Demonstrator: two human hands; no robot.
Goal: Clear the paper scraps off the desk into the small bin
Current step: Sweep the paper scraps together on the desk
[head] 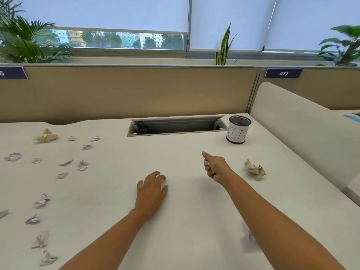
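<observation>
Fingers of the right hand [213,168] curled inward, thumb raised, pinching a small white scrap [206,163] above the desk [185,152]. Fingers of the left hand [152,189] relaxed and slightly spread, palm down on the desk's middle, holding nothing. A tan crumpled ball [255,169] lies just right of the right hand, near the right edge. The small bin [238,132], a mesh cup with a white wrap, stands upright at the far right corner, beside the open cable tray [175,126]. White paper scraps [81,165] lie scattered along the left side, a tan wad [46,136] at the far left.
</observation>
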